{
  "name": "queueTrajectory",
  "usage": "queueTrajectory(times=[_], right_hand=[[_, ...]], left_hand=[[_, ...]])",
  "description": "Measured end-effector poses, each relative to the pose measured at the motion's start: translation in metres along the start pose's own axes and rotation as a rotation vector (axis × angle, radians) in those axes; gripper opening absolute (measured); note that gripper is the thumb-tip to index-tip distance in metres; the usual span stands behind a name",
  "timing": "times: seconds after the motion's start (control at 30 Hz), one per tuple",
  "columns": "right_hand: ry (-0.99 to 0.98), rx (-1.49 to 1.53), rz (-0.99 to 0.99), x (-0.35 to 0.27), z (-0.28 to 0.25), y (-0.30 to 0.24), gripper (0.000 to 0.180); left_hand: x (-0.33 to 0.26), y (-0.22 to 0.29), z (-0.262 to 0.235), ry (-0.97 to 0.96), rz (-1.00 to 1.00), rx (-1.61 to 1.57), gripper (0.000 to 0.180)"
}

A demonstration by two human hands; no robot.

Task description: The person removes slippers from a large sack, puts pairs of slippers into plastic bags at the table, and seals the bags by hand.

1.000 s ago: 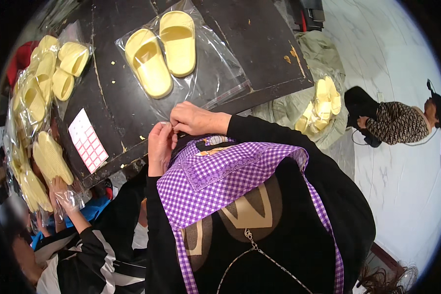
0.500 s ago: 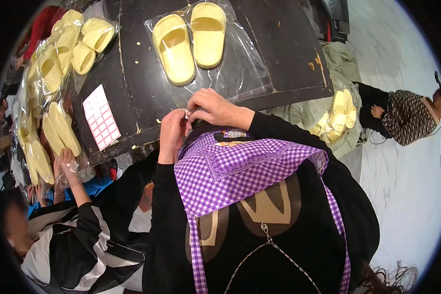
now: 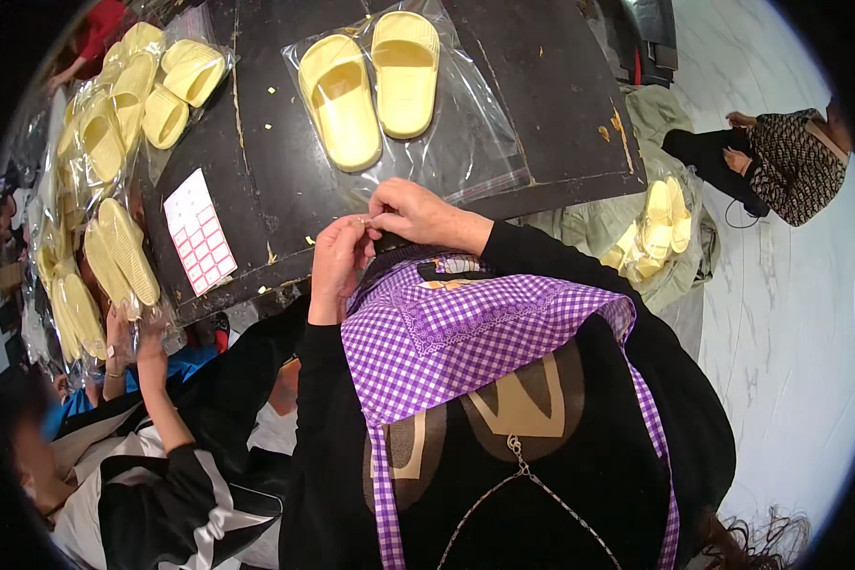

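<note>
At the table's near edge, my left hand [image 3: 340,258] and my right hand [image 3: 422,214] meet fingertip to fingertip. Both are closed in a pinch. Whatever lies between the fingers is too small to make out. Just beyond them a clear plastic bag [image 3: 480,142] rests flat on the dark table [image 3: 560,114]. In or on that bag lie two pale yellow slippers, the left one [image 3: 350,138] slightly nearer me than the right one [image 3: 408,104]. Neither hand touches the slippers.
Bagged yellow slippers [image 3: 104,142] are piled along the table's left side. A sheet of red-bordered labels [image 3: 199,233] lies near that pile. At left, a co-worker's hands [image 3: 150,347] handle a bag. More slippers [image 3: 660,223] sit on a greenish sack at right; a person [image 3: 788,166] is beyond.
My hands stay together, with the fingertips drawn closer. The co-worker's hands at left have shifted slightly down. The person at far right has moved upward in view, with both hands now showing.
</note>
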State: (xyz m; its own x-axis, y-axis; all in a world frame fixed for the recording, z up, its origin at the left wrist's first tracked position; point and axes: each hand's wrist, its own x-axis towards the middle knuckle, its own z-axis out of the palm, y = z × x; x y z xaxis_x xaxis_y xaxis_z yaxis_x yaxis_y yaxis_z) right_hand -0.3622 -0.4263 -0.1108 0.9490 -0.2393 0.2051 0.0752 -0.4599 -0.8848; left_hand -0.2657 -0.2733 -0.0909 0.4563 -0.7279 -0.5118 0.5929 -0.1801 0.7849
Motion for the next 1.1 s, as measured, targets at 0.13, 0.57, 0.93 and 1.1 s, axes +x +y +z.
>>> queueTrajectory(times=[0.13, 0.57, 0.93, 1.1], right_hand=[[0.019, 0.094, 0.116, -0.002, 0.001, -0.002, 0.011], [0.025, 0.124, 0.147, -0.004, 0.001, -0.003, 0.011], [-0.02, -0.031, -0.074, -0.004, -0.004, -0.009, 0.008], [0.055, -0.04, -0.108, -0.007, -0.003, -0.009, 0.01]], left_hand=[[0.0, 0.001, -0.001, -0.013, 0.01, 0.041, 0.016], [0.002, 0.005, 0.0, -0.012, 0.009, 0.053, 0.014], [0.017, 0.002, 0.002, 0.048, -0.086, -0.092, 0.015], [0.014, 0.002, -0.001, 0.071, -0.082, -0.088, 0.014]])
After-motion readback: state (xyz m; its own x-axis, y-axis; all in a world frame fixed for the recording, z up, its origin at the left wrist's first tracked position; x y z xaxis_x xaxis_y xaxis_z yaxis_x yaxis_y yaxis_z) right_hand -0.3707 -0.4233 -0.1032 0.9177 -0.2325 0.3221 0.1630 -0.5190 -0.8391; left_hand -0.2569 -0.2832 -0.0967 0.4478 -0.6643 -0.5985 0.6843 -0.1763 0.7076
